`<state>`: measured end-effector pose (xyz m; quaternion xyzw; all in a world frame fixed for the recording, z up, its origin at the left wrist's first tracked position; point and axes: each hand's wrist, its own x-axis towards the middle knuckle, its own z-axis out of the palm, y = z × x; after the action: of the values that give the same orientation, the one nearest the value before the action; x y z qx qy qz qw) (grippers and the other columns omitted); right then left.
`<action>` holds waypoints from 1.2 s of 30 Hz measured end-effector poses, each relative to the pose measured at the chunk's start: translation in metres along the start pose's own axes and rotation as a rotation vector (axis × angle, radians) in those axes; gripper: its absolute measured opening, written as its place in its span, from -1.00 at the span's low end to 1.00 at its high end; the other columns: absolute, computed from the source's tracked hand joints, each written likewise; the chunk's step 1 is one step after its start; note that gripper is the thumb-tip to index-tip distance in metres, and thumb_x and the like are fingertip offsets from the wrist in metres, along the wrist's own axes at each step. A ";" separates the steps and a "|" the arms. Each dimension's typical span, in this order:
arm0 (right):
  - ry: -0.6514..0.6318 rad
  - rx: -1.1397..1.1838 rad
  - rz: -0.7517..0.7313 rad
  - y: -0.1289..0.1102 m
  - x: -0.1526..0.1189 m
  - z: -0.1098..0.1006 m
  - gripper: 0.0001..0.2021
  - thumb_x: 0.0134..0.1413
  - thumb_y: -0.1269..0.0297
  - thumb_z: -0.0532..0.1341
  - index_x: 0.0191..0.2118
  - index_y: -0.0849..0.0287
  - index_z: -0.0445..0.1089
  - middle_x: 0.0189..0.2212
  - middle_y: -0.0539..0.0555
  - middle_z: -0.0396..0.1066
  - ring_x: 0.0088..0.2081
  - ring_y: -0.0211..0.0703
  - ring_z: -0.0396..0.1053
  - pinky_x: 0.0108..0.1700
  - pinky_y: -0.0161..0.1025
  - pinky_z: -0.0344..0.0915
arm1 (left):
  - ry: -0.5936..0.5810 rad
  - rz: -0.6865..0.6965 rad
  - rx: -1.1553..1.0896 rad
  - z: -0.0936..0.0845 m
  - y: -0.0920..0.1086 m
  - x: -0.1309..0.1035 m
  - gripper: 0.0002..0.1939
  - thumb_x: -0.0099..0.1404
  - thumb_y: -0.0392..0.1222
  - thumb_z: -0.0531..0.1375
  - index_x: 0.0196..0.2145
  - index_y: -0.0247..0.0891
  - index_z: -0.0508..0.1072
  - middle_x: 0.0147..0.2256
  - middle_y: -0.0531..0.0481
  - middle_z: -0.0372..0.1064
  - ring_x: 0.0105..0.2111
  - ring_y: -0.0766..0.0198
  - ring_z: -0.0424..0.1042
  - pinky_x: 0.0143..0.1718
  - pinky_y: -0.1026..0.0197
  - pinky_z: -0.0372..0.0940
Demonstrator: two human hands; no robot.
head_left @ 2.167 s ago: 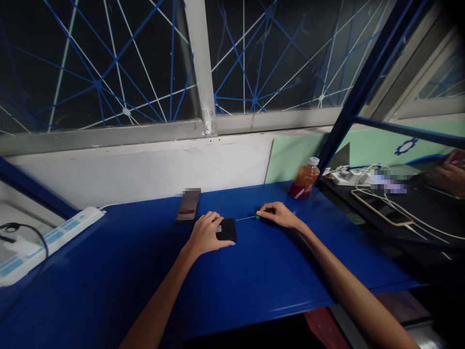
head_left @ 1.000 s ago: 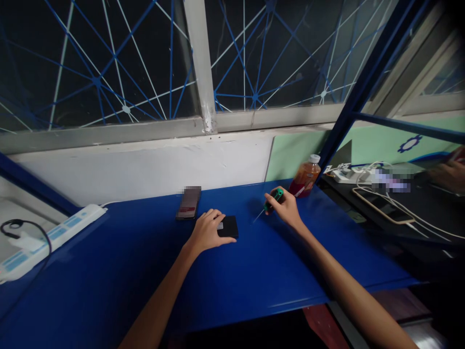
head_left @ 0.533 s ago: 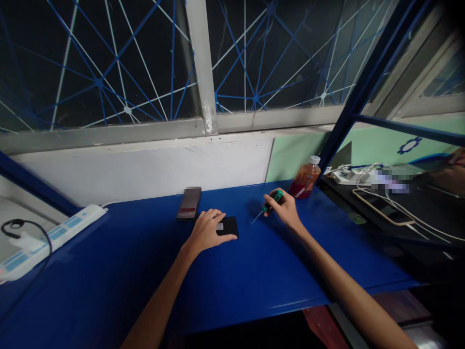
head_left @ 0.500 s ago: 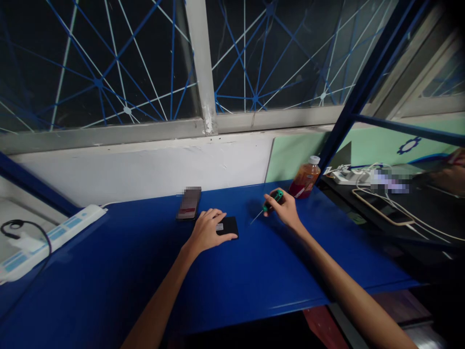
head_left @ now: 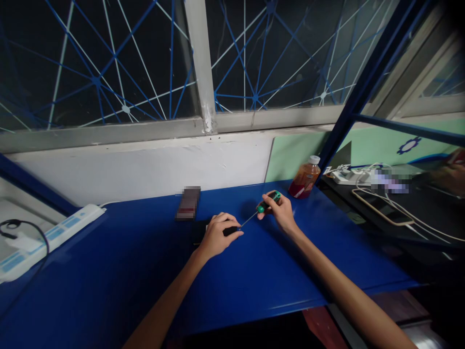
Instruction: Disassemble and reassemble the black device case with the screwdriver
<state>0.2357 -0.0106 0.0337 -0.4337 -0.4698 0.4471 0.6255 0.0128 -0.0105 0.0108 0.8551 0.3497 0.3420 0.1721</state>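
Observation:
My left hand (head_left: 219,234) grips a flat black rectangular device (head_left: 231,231) on the blue table, thumb along its near side and fingers over the far side. Most of the device is hidden under the hand; a dark part shows left of the fingers. My right hand (head_left: 279,211) is closed around the green and black handle of a screwdriver (head_left: 269,201). Its thin shaft slants down to the left, and the tip reaches the right end of the device beside my left fingertips. Whether the tip touches cannot be made out.
A phone (head_left: 188,203) lies behind my left hand. A bottle of reddish drink (head_left: 305,177) stands at the back right. On the left is a white power strip (head_left: 54,237) with a black cable. Another phone (head_left: 381,207) and cables lie on the dark table at right, near another person's blurred hand.
My left hand has moved right over the device and closed on its end. The screwdriver tip has come left and down to the device's right end; the right hand shifted slightly left.

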 end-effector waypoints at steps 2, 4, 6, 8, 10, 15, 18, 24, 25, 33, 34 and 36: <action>-0.006 -0.002 0.006 0.000 0.000 0.001 -0.70 0.02 0.02 0.27 -0.36 0.14 0.24 -0.59 0.01 0.45 -0.66 -0.15 0.42 -0.58 -0.19 0.42 | 0.002 0.010 -0.002 0.000 0.001 0.000 -0.90 0.23 -0.10 0.26 -0.36 -0.15 0.54 -0.27 0.02 0.45 -0.22 0.18 0.40 -0.15 0.07 0.26; -0.003 -0.011 0.012 0.000 -0.001 0.002 -0.69 0.01 0.02 0.28 -0.36 0.14 0.23 -0.60 0.00 0.45 -0.66 -0.14 0.42 -0.59 -0.20 0.42 | 0.005 0.027 0.004 0.000 0.002 0.000 -0.89 0.25 -0.12 0.25 -0.38 -0.16 0.54 -0.29 0.02 0.46 -0.22 0.19 0.40 -0.14 0.07 0.25; -0.003 -0.011 0.009 -0.001 -0.001 0.002 -0.69 0.01 0.03 0.28 -0.35 0.14 0.23 -0.59 0.00 0.46 -0.66 -0.13 0.43 -0.59 -0.20 0.43 | 0.010 0.048 0.013 -0.001 0.002 0.000 -0.89 0.27 -0.14 0.24 -0.37 -0.16 0.54 -0.29 0.01 0.45 -0.22 0.19 0.40 -0.14 0.07 0.24; -0.007 0.004 -0.009 -0.001 -0.001 0.003 -0.70 0.02 0.05 0.28 -0.35 0.15 0.23 -0.59 -0.01 0.46 -0.66 -0.13 0.43 -0.60 -0.21 0.42 | 0.018 0.069 0.020 -0.001 0.003 0.000 -0.90 0.28 -0.16 0.23 -0.36 -0.18 0.53 -0.29 -0.01 0.45 -0.22 0.18 0.40 -0.14 0.06 0.23; -0.013 0.015 -0.030 -0.003 -0.002 0.003 -0.71 0.03 0.07 0.28 -0.35 0.16 0.23 -0.59 -0.01 0.46 -0.66 -0.14 0.44 -0.60 -0.22 0.42 | 0.023 0.084 0.027 -0.001 0.002 0.000 -0.91 0.27 -0.18 0.23 -0.36 -0.19 0.53 -0.29 -0.02 0.45 -0.23 0.19 0.40 -0.14 0.07 0.22; -0.017 -0.031 -0.072 -0.007 -0.006 0.004 -0.73 0.04 0.10 0.28 -0.36 0.15 0.22 -0.59 -0.02 0.47 -0.65 -0.17 0.45 -0.60 -0.30 0.38 | 0.016 0.084 0.054 0.000 -0.001 0.000 -0.93 0.27 -0.22 0.23 -0.36 -0.18 0.53 -0.29 0.01 0.44 -0.24 0.21 0.39 -0.14 0.08 0.20; -0.026 -0.061 -0.099 -0.009 -0.008 0.004 -0.74 0.05 0.11 0.28 -0.36 0.15 0.23 -0.57 -0.02 0.48 -0.64 -0.19 0.45 -0.59 -0.33 0.35 | 0.008 0.083 0.055 0.001 -0.002 -0.001 -0.92 0.28 -0.21 0.22 -0.34 -0.17 0.53 -0.29 0.01 0.43 -0.23 0.21 0.39 -0.14 0.08 0.20; -0.044 -0.054 -0.096 -0.008 -0.007 0.004 -0.73 0.05 0.10 0.28 -0.34 0.14 0.22 -0.56 -0.01 0.48 -0.62 -0.17 0.46 -0.57 -0.30 0.39 | -0.009 0.078 0.081 0.000 -0.002 0.001 -0.88 0.32 -0.14 0.19 -0.27 -0.15 0.53 -0.26 0.00 0.43 -0.20 0.19 0.38 -0.11 0.07 0.20; -0.041 -0.053 -0.092 -0.008 -0.007 0.004 -0.73 0.05 0.10 0.28 -0.34 0.14 0.23 -0.57 -0.01 0.48 -0.63 -0.17 0.46 -0.57 -0.29 0.39 | -0.021 0.075 0.108 -0.001 -0.002 0.001 -0.85 0.30 -0.10 0.20 -0.22 -0.14 0.52 -0.23 -0.01 0.43 -0.17 0.17 0.37 -0.10 0.05 0.19; -0.005 -0.019 -0.090 -0.007 -0.003 0.001 -0.72 0.02 0.10 0.31 -0.36 0.15 0.24 -0.61 -0.03 0.46 -0.64 -0.17 0.45 -0.59 -0.31 0.38 | -0.157 0.036 0.337 -0.003 -0.018 -0.007 -0.19 0.07 0.18 0.31 0.21 -0.06 0.17 0.02 -0.15 0.34 0.02 -0.05 0.29 -0.01 -0.11 0.13; -0.002 -0.011 -0.088 -0.008 -0.002 0.001 -0.72 0.02 0.11 0.31 -0.36 0.15 0.24 -0.61 -0.03 0.46 -0.64 -0.17 0.45 -0.59 -0.31 0.38 | -0.158 0.033 0.339 -0.003 -0.020 -0.007 -0.22 0.08 0.16 0.32 0.20 -0.05 0.19 0.01 -0.13 0.35 0.01 -0.04 0.30 -0.02 -0.10 0.14; 0.006 0.006 -0.082 -0.009 -0.002 0.000 -0.74 0.02 0.12 0.31 -0.36 0.16 0.25 -0.60 -0.02 0.47 -0.64 -0.17 0.45 -0.59 -0.31 0.39 | -0.137 0.037 0.330 -0.003 -0.020 -0.007 -0.27 0.09 0.13 0.32 0.17 -0.05 0.23 -0.01 -0.11 0.36 0.00 -0.02 0.31 -0.03 -0.08 0.16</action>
<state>0.2370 -0.0148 0.0420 -0.4137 -0.4840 0.4209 0.6461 -0.0022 -0.0012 -0.0007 0.8993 0.3727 0.2241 0.0465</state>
